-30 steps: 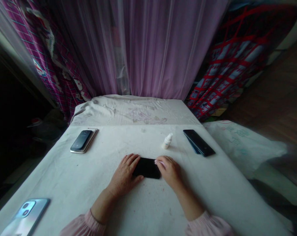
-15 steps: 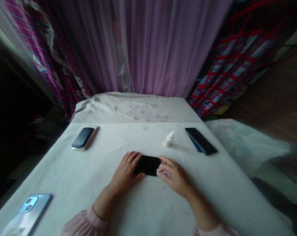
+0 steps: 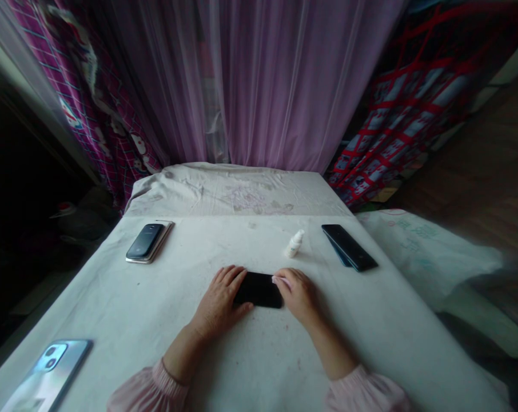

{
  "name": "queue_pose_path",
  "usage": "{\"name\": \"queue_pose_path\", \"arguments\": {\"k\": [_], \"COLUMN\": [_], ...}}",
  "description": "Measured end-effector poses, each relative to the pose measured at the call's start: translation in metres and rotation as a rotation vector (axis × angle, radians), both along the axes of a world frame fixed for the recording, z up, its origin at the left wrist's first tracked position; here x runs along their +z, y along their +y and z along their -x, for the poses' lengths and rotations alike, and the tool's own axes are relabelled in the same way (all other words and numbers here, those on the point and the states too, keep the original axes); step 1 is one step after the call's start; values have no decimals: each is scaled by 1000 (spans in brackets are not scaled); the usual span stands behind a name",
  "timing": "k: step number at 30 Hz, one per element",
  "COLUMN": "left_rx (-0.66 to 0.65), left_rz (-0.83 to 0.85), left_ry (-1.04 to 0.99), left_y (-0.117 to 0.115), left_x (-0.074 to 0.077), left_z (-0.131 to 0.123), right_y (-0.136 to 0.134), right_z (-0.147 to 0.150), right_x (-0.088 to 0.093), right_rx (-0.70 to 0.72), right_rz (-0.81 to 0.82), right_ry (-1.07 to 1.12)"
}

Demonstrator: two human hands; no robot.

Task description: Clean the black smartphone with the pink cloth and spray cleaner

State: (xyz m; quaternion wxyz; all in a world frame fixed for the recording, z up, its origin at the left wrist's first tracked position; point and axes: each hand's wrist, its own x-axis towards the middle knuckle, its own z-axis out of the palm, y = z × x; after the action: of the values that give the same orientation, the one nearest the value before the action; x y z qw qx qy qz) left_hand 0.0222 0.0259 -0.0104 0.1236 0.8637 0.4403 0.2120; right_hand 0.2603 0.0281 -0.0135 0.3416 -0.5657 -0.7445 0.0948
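A black smartphone (image 3: pixel 259 290) lies screen up on the white-covered table, its long side across my view. My left hand (image 3: pixel 219 297) grips its left end, thumb along the near edge and fingers at the far edge. In my right hand (image 3: pixel 299 294) a small pink cloth (image 3: pixel 281 281) is pinched, pressed at the phone's far right corner. Most of the cloth is hidden by the fingers. Beyond the right hand stands a small white spray bottle (image 3: pixel 294 244).
Two stacked phones (image 3: pixel 145 241) lie at the far left, and two more dark phones (image 3: pixel 349 247) overlap at the far right. A silvery-blue phone (image 3: pixel 48 375) rests face down near the left front edge. Purple curtains (image 3: pixel 280 86) hang behind the table (image 3: pixel 259 366).
My right hand has moved with the cloth from the phone's right end up to its far right corner, baring the near right corner. The left hand keeps its place.
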Motion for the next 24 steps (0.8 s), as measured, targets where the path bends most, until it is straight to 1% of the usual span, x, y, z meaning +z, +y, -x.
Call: {"name": "queue_pose_path", "arguments": {"k": [3,6,11,16,20,24], "left_rx": [3,1,3,-14,-12,-9], "left_rz": [-3,-5,-10,-42,-48,-58], "left_ry": [16,20,3,-23,-40,-62], "left_y": [0,1,1,2,2,3], "left_x": [1,1,-1,-4,-5,-7], "left_z": [-1,-1,0,1,1,1], "right_y": [3,3,-10,-31,-34,-21], "right_z": [3,3,-2,-10,-10,-6], "right_x": [-4,-4,4,13,14,11], "right_rx": [-62,-71,71,174,185,146], "right_rz": [-16,-14,77,188,202,131], "right_ry": [-7,16,102,70,21,-12]}}
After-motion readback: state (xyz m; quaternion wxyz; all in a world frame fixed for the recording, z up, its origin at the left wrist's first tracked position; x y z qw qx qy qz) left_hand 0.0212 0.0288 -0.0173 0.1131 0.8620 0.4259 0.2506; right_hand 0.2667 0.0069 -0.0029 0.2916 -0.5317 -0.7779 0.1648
